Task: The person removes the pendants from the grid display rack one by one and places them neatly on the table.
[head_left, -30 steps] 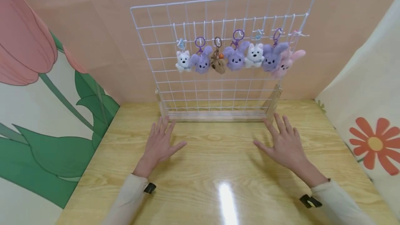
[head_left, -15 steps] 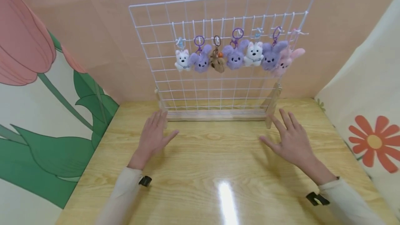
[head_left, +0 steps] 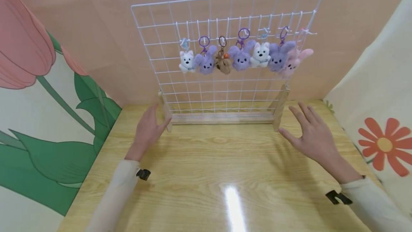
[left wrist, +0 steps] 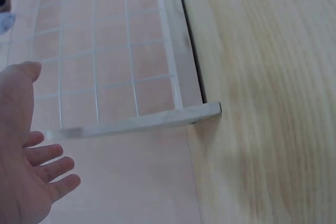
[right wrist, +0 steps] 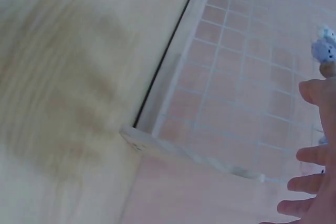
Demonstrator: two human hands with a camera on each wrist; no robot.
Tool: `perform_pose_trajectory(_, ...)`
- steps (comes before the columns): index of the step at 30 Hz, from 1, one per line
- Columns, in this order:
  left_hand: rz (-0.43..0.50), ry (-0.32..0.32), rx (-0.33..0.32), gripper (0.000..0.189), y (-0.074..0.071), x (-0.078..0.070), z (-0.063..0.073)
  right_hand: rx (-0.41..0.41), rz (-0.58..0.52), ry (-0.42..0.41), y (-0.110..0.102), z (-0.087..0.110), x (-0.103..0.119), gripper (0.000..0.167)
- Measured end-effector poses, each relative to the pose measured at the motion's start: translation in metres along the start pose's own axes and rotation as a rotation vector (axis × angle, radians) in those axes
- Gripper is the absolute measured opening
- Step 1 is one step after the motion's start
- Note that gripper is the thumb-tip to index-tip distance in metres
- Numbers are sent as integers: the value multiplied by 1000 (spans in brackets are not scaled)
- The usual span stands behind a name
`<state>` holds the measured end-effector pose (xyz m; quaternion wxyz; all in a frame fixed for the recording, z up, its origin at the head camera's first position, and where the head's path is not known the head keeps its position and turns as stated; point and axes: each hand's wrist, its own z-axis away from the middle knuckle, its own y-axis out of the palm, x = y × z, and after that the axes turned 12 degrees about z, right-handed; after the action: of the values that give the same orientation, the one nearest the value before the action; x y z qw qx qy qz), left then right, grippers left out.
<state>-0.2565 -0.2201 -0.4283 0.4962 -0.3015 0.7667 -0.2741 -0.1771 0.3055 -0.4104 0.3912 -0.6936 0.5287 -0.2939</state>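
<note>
A white wire grid rack point(head_left: 212, 92) stands upright in a wooden base point(head_left: 222, 119) at the back of the table. My left hand point(head_left: 148, 126) is beside the base's left foot point(head_left: 166, 114), thumb spread toward it. On the other side, my right hand point(head_left: 313, 135) is held just right of the right foot point(head_left: 280, 110), fingers spread apart. Neither hand holds anything. Plush keychains hang in a row from hooks on the grid: white dogs point(head_left: 260, 55), purple bunnies point(head_left: 241, 58), a brown one point(head_left: 223, 63) and a pink bunny point(head_left: 293, 62).
The wood-grain table point(head_left: 206, 160) extends toward me, with a bright reflection near its front. A peach backdrop point(head_left: 96, 46) rises behind the rack. Printed cloths with a tulip point(head_left: 22, 38) and an orange flower point(head_left: 384, 145) flank the table.
Both hands have moved outward and a little farther back, the left to the left and the right to the right, away from the middle. The rack and keychains stay in place.
</note>
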Motion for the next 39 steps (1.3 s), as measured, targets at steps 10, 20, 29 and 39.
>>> perform_pose_trajectory(10,136,-75,-53,79,-7,10,-23,-7,-34,67,-31,-21,-10,79)
perform_pose_trajectory(20,256,-38,-28,77,-10,18,-49,-64,-41,82,-57,-41,-22,74)
perform_pose_trajectory(29,274,38,-3,71,-11,23,-69,-11,-63,123,-75,-58,-34,70)
perform_pose_trajectory(39,285,78,32,51,-15,23,-80,-50,-99,147,-101,-88,-40,60)
